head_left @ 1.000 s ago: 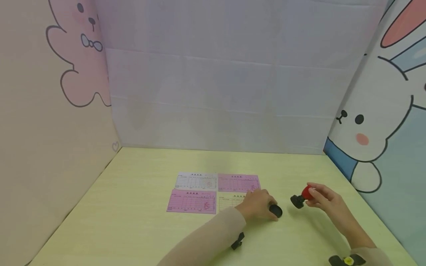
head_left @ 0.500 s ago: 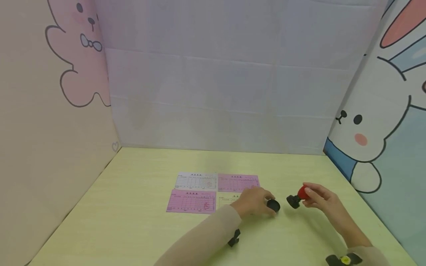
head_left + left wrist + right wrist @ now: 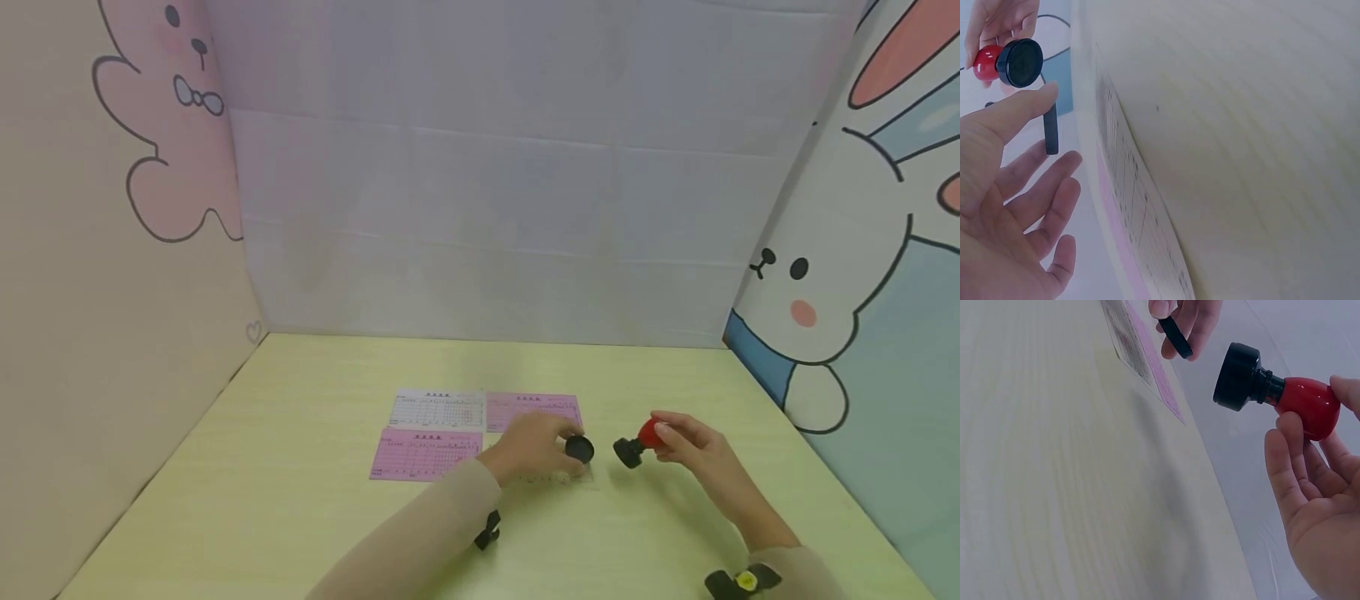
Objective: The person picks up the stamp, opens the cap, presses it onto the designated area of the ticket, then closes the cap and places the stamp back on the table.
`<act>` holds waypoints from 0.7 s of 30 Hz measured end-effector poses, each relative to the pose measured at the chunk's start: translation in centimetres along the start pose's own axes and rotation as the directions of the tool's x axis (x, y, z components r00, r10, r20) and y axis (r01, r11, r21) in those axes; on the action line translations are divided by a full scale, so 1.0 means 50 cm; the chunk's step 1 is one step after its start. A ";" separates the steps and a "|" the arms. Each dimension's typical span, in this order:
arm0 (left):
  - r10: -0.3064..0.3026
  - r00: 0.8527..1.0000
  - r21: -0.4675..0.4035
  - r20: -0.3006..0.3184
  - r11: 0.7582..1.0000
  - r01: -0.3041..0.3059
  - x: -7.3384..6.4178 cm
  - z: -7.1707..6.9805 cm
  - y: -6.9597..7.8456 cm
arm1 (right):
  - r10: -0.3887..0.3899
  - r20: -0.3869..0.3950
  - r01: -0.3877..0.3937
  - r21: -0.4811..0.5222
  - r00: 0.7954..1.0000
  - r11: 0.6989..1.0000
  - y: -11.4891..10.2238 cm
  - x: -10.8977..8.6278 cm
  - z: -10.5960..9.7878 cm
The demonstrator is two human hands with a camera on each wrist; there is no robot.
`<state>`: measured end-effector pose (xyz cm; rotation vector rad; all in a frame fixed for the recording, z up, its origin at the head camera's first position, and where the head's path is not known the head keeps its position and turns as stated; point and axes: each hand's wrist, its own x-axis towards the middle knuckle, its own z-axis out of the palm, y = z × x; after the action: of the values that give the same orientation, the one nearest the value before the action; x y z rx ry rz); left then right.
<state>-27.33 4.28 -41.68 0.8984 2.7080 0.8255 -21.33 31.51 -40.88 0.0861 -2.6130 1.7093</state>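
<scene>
In the head view my left hand (image 3: 528,446) pinches a round black cap (image 3: 579,450) above the front-right slip. The left wrist view shows that cap (image 3: 1051,128) edge-on between thumb and fingers. To the right, my right hand (image 3: 701,450) holds a stamp (image 3: 649,433) by its rounded red handle. The stamp's round black base (image 3: 1236,377) points toward the cap, and a gap separates the two. Both stay raised off the table. Beneath the left hand lies a pale yellow slip (image 3: 577,477), largely covered by that hand.
Printed slips lie together on the pale yellow table (image 3: 262,500): a white one (image 3: 435,408), a pink one (image 3: 420,454) in front of it and another pink one (image 3: 525,403) at the back right. Walls with cartoon prints enclose the table's sides.
Both hands have moved left, the left one with the cap and the right one with the stamp. The left hand now covers more of the yellow slip.
</scene>
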 end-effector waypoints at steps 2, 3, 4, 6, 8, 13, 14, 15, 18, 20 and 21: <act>-0.009 1.000 -0.017 -0.002 1.000 0.009 -0.005 -0.009 -0.007 | -0.010 0.007 0.010 0.025 1.000 1.000 -0.003 0.002 0.009; -0.011 1.000 -0.024 -0.005 1.000 0.010 -0.007 -0.013 -0.011 | -0.015 0.013 0.014 0.039 1.000 0.999 -0.005 0.003 0.015; -0.012 1.000 -0.027 -0.007 1.000 0.012 -0.009 -0.016 -0.015 | -0.020 0.018 0.019 0.053 1.000 0.998 -0.007 0.004 0.020; -0.009 1.000 -0.030 -0.012 0.999 0.009 -0.015 -0.025 -0.021 | -0.025 0.029 0.023 0.073 0.999 0.997 -0.012 0.006 0.032; -0.002 1.000 -0.025 -0.018 1.000 0.002 -0.021 -0.032 -0.027 | -0.019 0.041 0.015 0.081 0.999 0.997 -0.017 0.008 0.043; 0.000 0.999 -0.008 -0.036 1.000 0.000 -0.039 -0.052 -0.037 | -0.003 0.073 -0.004 0.101 0.997 0.995 -0.029 0.015 0.064; 0.002 0.999 0.004 -0.041 1.000 -0.002 -0.042 -0.056 -0.040 | 0.003 0.084 -0.012 0.108 0.996 0.994 -0.031 0.017 0.068; 0.005 0.999 0.019 -0.048 1.000 -0.004 -0.045 -0.059 -0.042 | 0.009 0.096 -0.020 0.114 0.995 0.993 -0.032 0.019 0.071; 0.014 0.998 0.049 -0.067 0.999 -0.011 -0.053 -0.069 -0.048 | 0.027 0.130 -0.046 0.144 0.991 0.989 -0.034 0.021 0.081; 0.018 0.997 0.060 -0.072 0.998 -0.013 -0.059 -0.075 -0.052 | 0.031 0.152 -0.057 0.170 0.988 0.984 -0.034 0.021 0.087; 0.016 0.997 0.056 -0.073 0.998 -0.012 -0.062 -0.078 -0.054 | 0.030 0.162 -0.061 0.190 0.986 0.980 -0.034 0.022 0.090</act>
<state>-27.45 -1.09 -39.97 0.9176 2.8039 0.8048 -22.25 26.65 -41.09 0.1733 -2.5626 2.0517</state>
